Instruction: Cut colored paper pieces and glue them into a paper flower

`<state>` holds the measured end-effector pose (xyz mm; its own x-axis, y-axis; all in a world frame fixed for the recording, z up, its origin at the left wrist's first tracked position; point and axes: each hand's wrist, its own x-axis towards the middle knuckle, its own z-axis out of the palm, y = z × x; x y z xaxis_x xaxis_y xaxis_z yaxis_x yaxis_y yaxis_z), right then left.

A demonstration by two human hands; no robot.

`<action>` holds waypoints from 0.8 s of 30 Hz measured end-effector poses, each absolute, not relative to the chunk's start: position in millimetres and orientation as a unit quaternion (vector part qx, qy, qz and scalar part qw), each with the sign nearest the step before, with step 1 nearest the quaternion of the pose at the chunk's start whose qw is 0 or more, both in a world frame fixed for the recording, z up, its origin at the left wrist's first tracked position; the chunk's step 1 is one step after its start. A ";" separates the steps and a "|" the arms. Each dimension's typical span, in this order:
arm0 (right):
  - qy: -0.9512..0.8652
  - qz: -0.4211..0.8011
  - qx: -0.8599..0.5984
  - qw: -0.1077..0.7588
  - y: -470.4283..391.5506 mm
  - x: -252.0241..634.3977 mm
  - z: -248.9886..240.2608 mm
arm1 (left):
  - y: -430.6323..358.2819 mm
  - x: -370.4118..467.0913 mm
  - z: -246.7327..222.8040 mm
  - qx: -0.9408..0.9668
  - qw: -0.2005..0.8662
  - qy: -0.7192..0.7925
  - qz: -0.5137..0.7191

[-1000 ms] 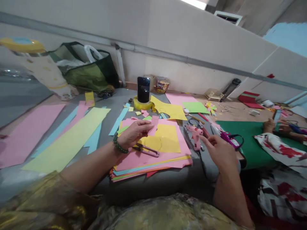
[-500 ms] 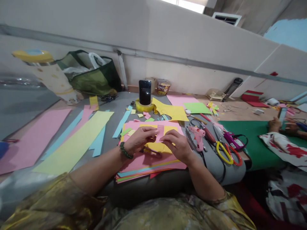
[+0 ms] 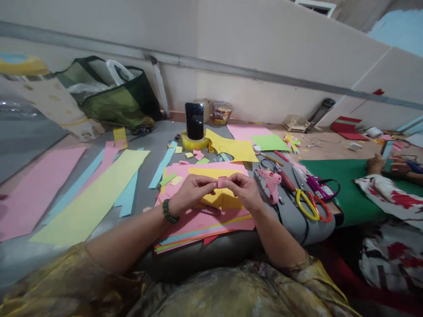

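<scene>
A small pink paper piece [image 3: 222, 182], folded or curled, is pinched between both my hands. My left hand [image 3: 194, 191], with a green bead bracelet on its wrist, grips the piece's left end between thumb and finger. At the right end, the thumb and fingers of my right hand [image 3: 245, 192] are closed on it. Beneath them lies a stack of coloured paper [image 3: 205, 224], pink on top, with a yellow sheet [image 3: 231, 200] over it. A pair of scissors [image 3: 208, 210] rests on the stack, partly hidden under my hands.
Right of the stack lie a pink glue gun [image 3: 271, 182] and large scissors with yellow and red handles [image 3: 307, 204]. A phone [image 3: 194, 121] stands on a tape roll [image 3: 194, 142]. Paper strips [image 3: 95, 198] spread to the left. A co-worker's hands [image 3: 376, 165] hold a phone far right.
The pink piece was a flat upright strip and now looks shorter, folded over. My hands have come level with each other around it. The camera view has shifted slightly.
</scene>
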<state>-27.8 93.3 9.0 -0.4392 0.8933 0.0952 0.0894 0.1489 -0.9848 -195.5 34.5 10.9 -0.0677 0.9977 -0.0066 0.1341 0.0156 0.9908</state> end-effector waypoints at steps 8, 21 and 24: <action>-0.647 0.542 -0.379 0.380 93.9 -27.9 7.4 | 34.3 -194.2 8.9 0.521 0.442 0.548 0.482; -0.655 0.538 -0.375 0.374 96.1 -27.8 3.5 | 33.5 -192.3 11.1 0.511 0.454 0.541 0.491; -0.649 0.537 -0.373 0.388 96.7 -28.5 1.3 | 32.3 -190.2 12.6 0.493 0.486 0.534 0.486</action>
